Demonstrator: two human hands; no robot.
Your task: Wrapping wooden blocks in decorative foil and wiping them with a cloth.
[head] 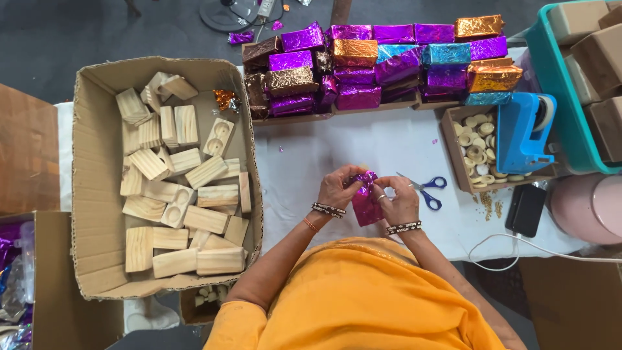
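My left hand and my right hand both grip a small block wrapped in shiny purple foil, held upright above the white table cover. The fingertips of both hands pinch the foil at the block's top end. Each wrist wears bangles. Blue-handled scissors lie on the cover just right of my right hand.
A large cardboard box of bare wooden blocks sits at left. Stacked foil-wrapped blocks in purple, orange, blue and brown line the far side. At right are a blue tape dispenser, a small box of wooden rings, a black phone and a teal bin.
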